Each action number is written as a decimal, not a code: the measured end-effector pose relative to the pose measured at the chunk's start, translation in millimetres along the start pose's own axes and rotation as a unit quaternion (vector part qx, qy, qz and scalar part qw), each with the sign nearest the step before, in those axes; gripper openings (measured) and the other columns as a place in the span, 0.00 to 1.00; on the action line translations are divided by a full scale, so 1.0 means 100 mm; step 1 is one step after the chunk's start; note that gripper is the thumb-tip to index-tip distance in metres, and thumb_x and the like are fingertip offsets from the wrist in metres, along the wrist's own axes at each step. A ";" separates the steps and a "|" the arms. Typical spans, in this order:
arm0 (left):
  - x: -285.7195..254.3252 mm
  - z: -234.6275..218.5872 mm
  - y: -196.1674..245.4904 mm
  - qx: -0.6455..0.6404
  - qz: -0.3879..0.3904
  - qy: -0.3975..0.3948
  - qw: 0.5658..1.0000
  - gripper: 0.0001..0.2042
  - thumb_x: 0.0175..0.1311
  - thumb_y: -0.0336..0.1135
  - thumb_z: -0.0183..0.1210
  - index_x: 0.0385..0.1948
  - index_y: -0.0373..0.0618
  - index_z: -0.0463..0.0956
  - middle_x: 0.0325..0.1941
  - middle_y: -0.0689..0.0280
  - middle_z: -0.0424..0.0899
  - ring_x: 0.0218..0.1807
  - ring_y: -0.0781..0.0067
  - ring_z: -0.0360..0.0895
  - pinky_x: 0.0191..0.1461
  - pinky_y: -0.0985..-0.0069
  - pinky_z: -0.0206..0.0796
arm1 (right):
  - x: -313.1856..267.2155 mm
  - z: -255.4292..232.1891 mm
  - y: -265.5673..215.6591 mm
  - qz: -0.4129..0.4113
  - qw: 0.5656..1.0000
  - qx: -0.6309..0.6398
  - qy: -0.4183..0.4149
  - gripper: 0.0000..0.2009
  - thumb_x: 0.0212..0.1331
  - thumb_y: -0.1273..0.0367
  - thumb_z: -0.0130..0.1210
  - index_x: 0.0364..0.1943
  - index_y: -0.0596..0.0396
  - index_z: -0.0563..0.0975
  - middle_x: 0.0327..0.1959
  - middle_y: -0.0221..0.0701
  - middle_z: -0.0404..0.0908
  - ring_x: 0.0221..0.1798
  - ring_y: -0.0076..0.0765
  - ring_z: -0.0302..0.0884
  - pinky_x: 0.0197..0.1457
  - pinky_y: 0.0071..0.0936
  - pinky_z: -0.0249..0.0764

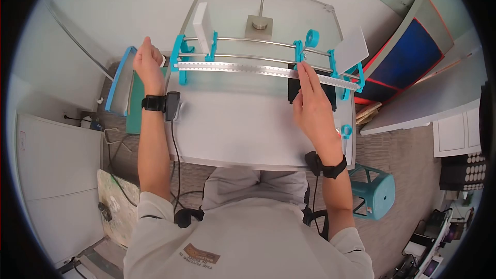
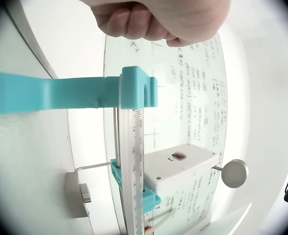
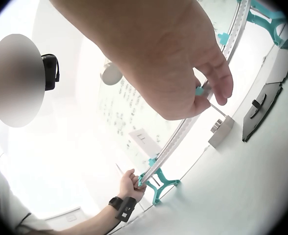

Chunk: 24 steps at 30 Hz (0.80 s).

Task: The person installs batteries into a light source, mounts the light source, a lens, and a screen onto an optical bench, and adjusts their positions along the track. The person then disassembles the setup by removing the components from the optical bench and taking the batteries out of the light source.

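An optical bench stands across the table, with two metal rods [image 1: 253,41] between light-blue end supports and a clear ruler [image 1: 237,68] along its front. My right hand [image 1: 316,107] pinches the blue slider [image 1: 298,50] under a round blue-rimmed lens [image 1: 312,38]; in the right wrist view its thumb and index finger meet at a small blue piece [image 3: 199,91]. A white box [image 1: 202,19] sits upright on the rods toward the left, and a white screen [image 1: 354,50] toward the right. My left hand [image 1: 149,67], its fingers curled with nothing in them, is just beyond the left end support [image 2: 134,88].
Behind the rods is a metal stand base [image 1: 258,27] with a thin upright rod. A black flat piece [image 1: 293,92] lies under the bench, and a small blue ring holder [image 1: 346,131] near the table's [image 1: 232,144] right edge. A blue-green stool [image 1: 380,194] stands right of the table.
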<state>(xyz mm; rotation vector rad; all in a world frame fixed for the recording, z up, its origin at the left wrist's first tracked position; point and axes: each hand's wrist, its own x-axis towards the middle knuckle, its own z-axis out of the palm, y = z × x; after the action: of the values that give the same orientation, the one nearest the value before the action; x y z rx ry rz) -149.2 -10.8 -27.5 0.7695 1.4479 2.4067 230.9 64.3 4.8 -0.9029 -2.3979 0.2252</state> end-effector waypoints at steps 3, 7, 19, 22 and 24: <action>-0.01 0.01 0.02 -0.002 -0.001 0.003 1.000 0.25 0.79 0.40 0.54 0.15 0.52 0.57 0.15 0.77 0.55 0.19 0.85 0.49 0.25 0.76 0.38 | 0.00 0.02 0.00 -0.008 1.000 -0.004 0.009 0.33 0.55 0.82 0.52 0.70 0.63 0.65 0.73 0.47 0.66 0.61 0.57 0.78 0.59 0.40 0.80; -0.01 0.01 -0.02 0.001 0.010 0.006 1.000 0.25 0.79 0.40 0.54 0.15 0.52 0.58 0.15 0.77 0.55 0.19 0.85 0.49 0.25 0.76 0.39 | 0.00 0.02 -0.01 -0.016 1.000 0.017 0.005 0.33 0.55 0.82 0.51 0.71 0.62 0.65 0.74 0.48 0.64 0.61 0.58 0.78 0.59 0.41 0.80; 0.00 -0.01 -0.03 0.008 0.010 0.017 1.000 0.24 0.78 0.39 0.54 0.15 0.51 0.59 0.15 0.77 0.57 0.19 0.85 0.50 0.25 0.76 0.39 | 0.00 0.06 -0.07 0.004 0.998 0.062 -0.030 0.33 0.55 0.83 0.51 0.71 0.62 0.64 0.76 0.49 0.62 0.57 0.59 0.80 0.55 0.42 0.81; 0.00 0.00 -0.03 0.013 0.010 0.023 1.000 0.24 0.79 0.38 0.53 0.16 0.52 0.56 0.17 0.77 0.52 0.20 0.84 0.48 0.25 0.75 0.39 | 0.02 0.06 -0.08 -0.002 0.997 0.070 -0.033 0.33 0.55 0.84 0.51 0.70 0.62 0.65 0.76 0.50 0.62 0.58 0.60 0.80 0.56 0.42 0.81; -0.01 0.00 -0.01 0.013 0.010 0.018 1.000 0.24 0.77 0.39 0.55 0.16 0.51 0.59 0.15 0.78 0.56 0.20 0.85 0.50 0.25 0.76 0.39 | 0.02 0.07 -0.10 0.003 0.996 0.077 -0.042 0.33 0.55 0.84 0.51 0.70 0.62 0.65 0.76 0.50 0.62 0.58 0.60 0.80 0.56 0.42 0.81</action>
<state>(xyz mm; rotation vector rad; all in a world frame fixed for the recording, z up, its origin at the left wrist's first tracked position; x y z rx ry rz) -148.9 -10.9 -28.9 0.7538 1.4954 2.4328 220.4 58.6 3.1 -0.8449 -2.4158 0.4514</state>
